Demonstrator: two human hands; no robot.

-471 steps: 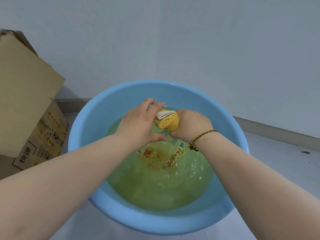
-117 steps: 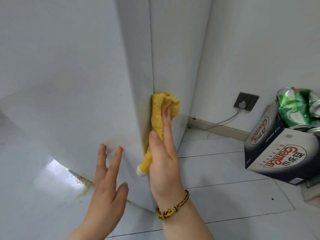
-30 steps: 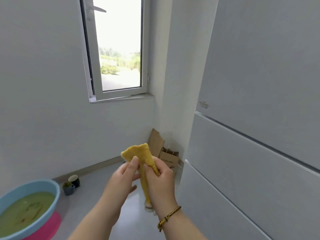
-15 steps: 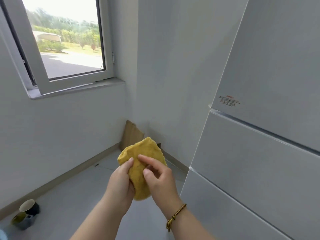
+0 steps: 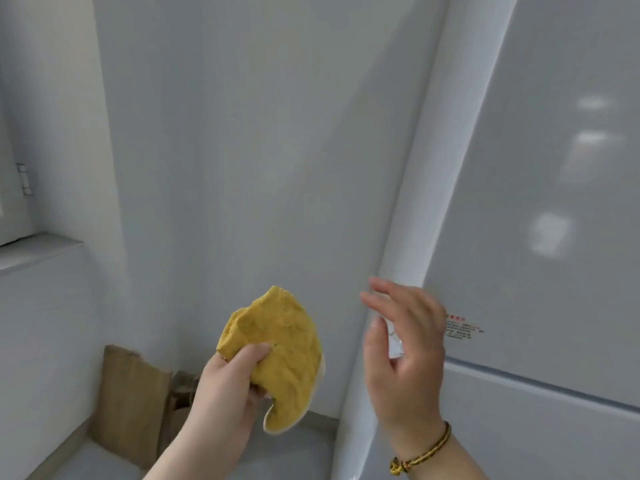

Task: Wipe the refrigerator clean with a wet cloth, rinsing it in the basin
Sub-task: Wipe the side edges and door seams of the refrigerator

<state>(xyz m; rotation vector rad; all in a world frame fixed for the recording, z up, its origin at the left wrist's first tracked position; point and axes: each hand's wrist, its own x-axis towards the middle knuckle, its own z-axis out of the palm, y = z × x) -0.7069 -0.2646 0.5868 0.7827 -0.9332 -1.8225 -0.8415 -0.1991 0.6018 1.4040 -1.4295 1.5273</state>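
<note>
The white refrigerator (image 5: 540, 209) fills the right side, its rounded front-left corner running down the middle and its grey side panel to the left of that. A small red-printed sticker sits on the upper door. My left hand (image 5: 228, 382) grips the yellow cloth (image 5: 280, 351) by its lower left edge, holding it up in front of the fridge's side, apart from the surface. My right hand (image 5: 405, 355) is off the cloth, fingers spread, hovering at the fridge's corner near the seam between two doors. The basin is out of view.
A window sill (image 5: 38, 247) and frame edge show at the far left. Flattened brown cardboard (image 5: 131, 403) and a paper bag lean in the floor corner between wall and fridge. Grey floor shows below.
My right hand has let go of the cloth and moved right toward the fridge corner. The left hand alone holds the cloth. My view has swung up and right; the window is mostly gone.
</note>
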